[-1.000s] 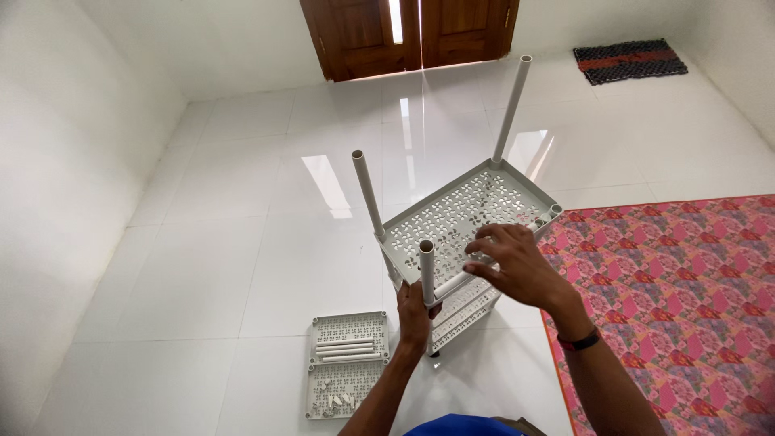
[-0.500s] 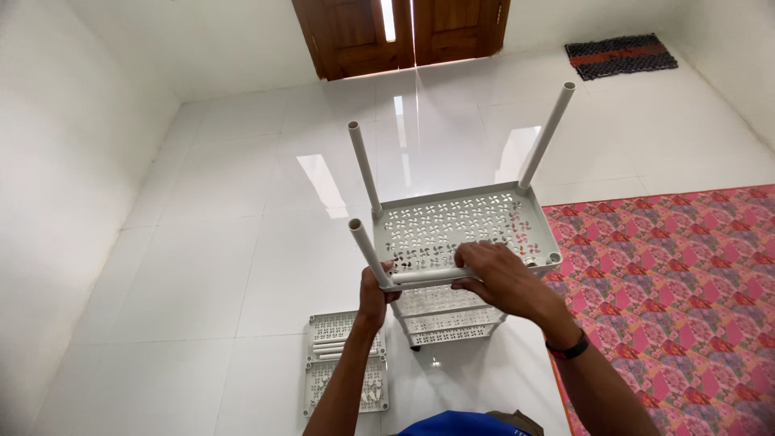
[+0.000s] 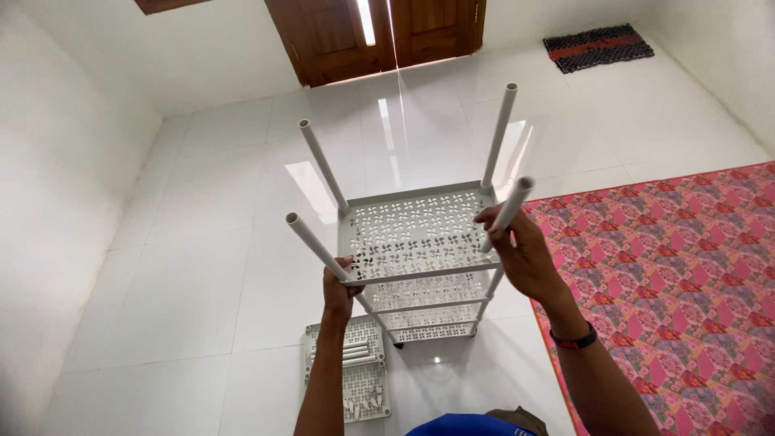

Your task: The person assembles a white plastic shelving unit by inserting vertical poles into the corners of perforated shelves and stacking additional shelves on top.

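At frame centre, the left hand and right hand each wrap fingers around a pole of the white rack, above a tray on the floor.

Pale grey rack with cut-out flower holes, white poles; glossy white floor tiles; pink rug in a multicoloured flower grid; brown wooden door; dark doormat with red stripes; black wristband
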